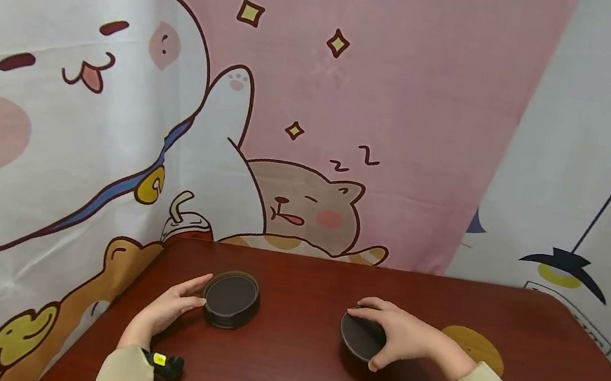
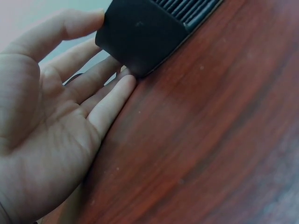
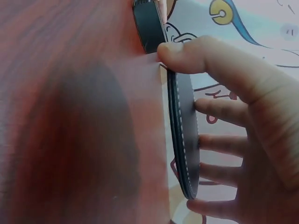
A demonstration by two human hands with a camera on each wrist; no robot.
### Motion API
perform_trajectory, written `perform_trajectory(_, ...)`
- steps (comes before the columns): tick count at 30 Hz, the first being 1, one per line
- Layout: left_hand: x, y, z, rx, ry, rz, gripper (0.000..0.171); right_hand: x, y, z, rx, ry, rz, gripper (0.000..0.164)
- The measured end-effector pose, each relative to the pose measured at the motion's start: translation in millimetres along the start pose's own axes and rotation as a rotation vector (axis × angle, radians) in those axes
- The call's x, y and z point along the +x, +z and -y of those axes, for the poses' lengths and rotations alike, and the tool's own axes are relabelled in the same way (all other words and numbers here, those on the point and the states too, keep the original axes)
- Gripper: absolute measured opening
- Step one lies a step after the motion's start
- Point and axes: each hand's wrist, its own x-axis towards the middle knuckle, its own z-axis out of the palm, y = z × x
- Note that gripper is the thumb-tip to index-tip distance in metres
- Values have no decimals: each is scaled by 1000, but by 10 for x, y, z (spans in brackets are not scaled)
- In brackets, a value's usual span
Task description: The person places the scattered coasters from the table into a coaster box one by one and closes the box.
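A round black coaster holder (image 1: 231, 301) stands on the table at left, with a low wall and a dark round top inside it. Ribbed edges like a stack of coasters (image 2: 184, 8) show in its front gap in the left wrist view. My left hand (image 1: 172, 305) rests its thumb and fairly straight fingertips against the holder's left side. Over the table to the right, my right hand (image 1: 405, 337) grips thin black round coasters (image 3: 183, 135) by the rim, thumb on the near edge and fingers on the far one. White stitching runs along their edges.
A yellowish-brown flat disc (image 1: 474, 347) lies at right, partly behind my right forearm. The reddish-brown table (image 1: 278, 371) ends at a cloth backdrop (image 1: 409, 133) with cartoon cats. Both wrists wear small black devices.
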Motion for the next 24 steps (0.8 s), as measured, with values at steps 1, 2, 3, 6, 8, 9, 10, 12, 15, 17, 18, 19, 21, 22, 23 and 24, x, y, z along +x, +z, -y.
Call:
perform_trajectory(1,-1,4,1,0,1,-3,66,38,-11,12,-8,-1,0,90)
perform_trajectory(2,-2,7,1,-6,-4,-10,67,77,-21,27,-16,-2,0,90)
perform_trajectory(3,-5,9,1,1,1,-10,67,119,-29,44,-28,-6,-3,91)
perform_trajectory(6,-10,19,1,4,11,-9,69,248,-50,108,-57,-21,-8,92)
perform_trajectory(8,-15,21,1,12,18,-1,69,332,-59,152,-81,-31,-9,92)
perform_trajectory(9,-17,21,2,17,22,3,70,376,-62,171,-91,-42,-12,92)
perform_trajectory(10,-18,19,4,17,22,5,70,424,-61,190,-99,-48,-12,91)
perform_trajectory(12,-22,11,8,23,25,8,70,524,-48,229,-116,-60,-11,91)
perform_trajectory(15,-28,3,15,27,24,3,69,702,-12,288,-128,-83,-17,91)
perform_trajectory(17,-29,4,16,25,24,-2,69,827,8,347,-127,-90,-14,91)
perform_trajectory(18,-29,5,14,28,23,-1,69,888,15,379,-131,-96,-14,90)
perform_trajectory(19,-27,9,12,32,23,1,69,950,21,410,-138,-101,-13,90)
perform_trajectory(21,-16,20,5,35,26,4,69,1058,25,479,-146,-106,-8,90)
perform_trajectory(22,-16,18,8,39,29,7,69,1121,33,515,-148,-109,-3,90)
perform_trajectory(23,-15,17,11,42,32,9,69,1181,42,548,-152,-112,2,89)
perform_trajectory(24,-18,13,11,42,32,9,69,1247,55,579,-156,-114,6,89)
